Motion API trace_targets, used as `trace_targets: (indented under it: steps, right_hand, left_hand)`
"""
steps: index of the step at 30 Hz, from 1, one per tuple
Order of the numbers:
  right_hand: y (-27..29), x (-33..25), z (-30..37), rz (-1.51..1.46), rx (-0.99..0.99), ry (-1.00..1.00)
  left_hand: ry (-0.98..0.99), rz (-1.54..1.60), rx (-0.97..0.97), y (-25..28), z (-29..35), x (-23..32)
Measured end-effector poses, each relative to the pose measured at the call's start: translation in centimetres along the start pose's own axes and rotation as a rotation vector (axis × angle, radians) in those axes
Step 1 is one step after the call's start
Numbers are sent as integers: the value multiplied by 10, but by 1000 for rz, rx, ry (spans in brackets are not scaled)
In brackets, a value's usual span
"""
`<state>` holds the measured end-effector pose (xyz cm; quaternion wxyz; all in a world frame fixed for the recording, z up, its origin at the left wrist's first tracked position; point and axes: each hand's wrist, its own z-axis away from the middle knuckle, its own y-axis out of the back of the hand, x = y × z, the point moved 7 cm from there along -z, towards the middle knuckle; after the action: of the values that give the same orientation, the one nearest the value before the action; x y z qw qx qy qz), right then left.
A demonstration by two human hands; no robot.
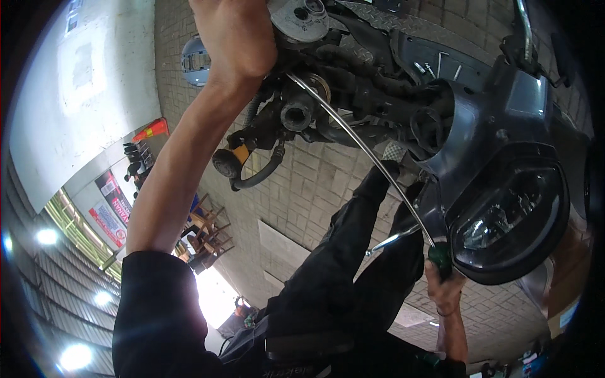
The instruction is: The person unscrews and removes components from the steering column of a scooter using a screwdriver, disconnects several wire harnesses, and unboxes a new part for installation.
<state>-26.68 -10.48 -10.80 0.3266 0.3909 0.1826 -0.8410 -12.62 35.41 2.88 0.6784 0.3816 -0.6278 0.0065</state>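
In front of me is a partly stripped scooter (372,94), with its dark frame and hoses exposed. My right hand (445,288) is closed around the dark green handle of a long screwdriver (359,140), beside the headlight (504,217). The thin steel shaft runs up and left across the frame, its far end among dark parts close to my left wrist. At the top edge, my left hand (234,38) is beside a pale round part (301,20); its fingers are cut off by the frame, so its grip is hidden.
A chrome lever (394,242) juts out left of the screwdriver handle. Small tools (440,66) lie on the scooter's floorboard. An orange cone (151,130) and wooden chairs (208,227) stand to the left. Brick paving (296,195) lies below the scooter.
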Motion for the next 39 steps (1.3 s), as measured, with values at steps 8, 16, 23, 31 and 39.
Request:
trace_targets:
  steps: [8,16,23,31,39]
  right_hand:
    - [7,5,-4,57,151,207]
    - [10,22,-4,-775,-61,-68]
    - [18,3,6,-272,254,136]
    - [0,32,28,-873,242,-244]
    - [-12,2,27,-1060,253,-429]
  left_hand:
    - [164,-34,-47,6,7,0]
    - [179,-48,289,-2,194,56]
    - [712,620,150,-104,225,7]
    - [657,835,236,-108,224,4]
    - [608,841,270,-111,224,0]
